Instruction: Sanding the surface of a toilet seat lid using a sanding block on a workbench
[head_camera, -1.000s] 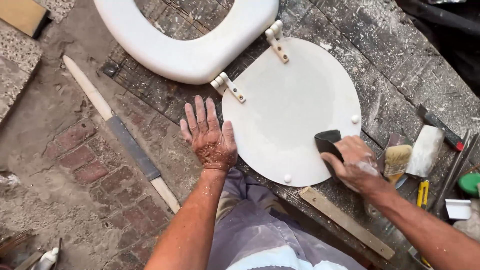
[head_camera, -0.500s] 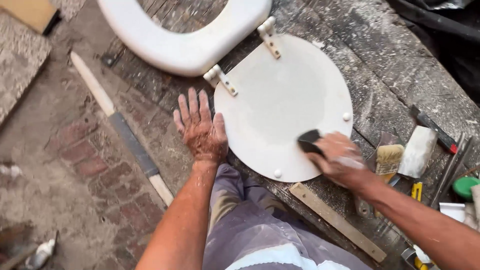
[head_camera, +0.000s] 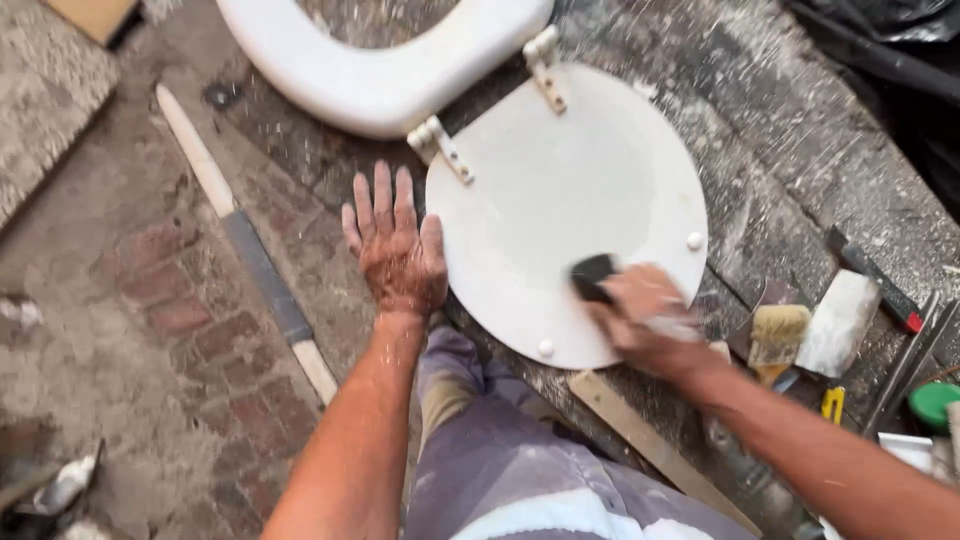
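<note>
Looking down at two bare hands working over a rough, dusty grey tabletop (head_camera: 800, 130). The right hand (head_camera: 645, 320) is blurred; its fingers are closed around a small black sanding block (head_camera: 593, 277), pressed flat on a round off-white toilet seat lid (head_camera: 560, 200). The block sits near the lid's lower right edge, at the tips of those fingers, with most of the lid stretching up and left from them. The left hand (head_camera: 395, 250) rests palm down with fingers spread and holding nothing, flat on the tabletop just beside the lid's left edge, the thumb touching or nearly touching it. Beyond the left fingertips, two pale hinges join the lid to a glossy white oval toilet seat ring (head_camera: 370, 80). Right of the right hand lie a worn paintbrush with tan bristles (head_camera: 778, 340), a whitish rectangular block (head_camera: 838, 322) and a green round cap (head_camera: 938, 405). No open container shows any contents.
</note>
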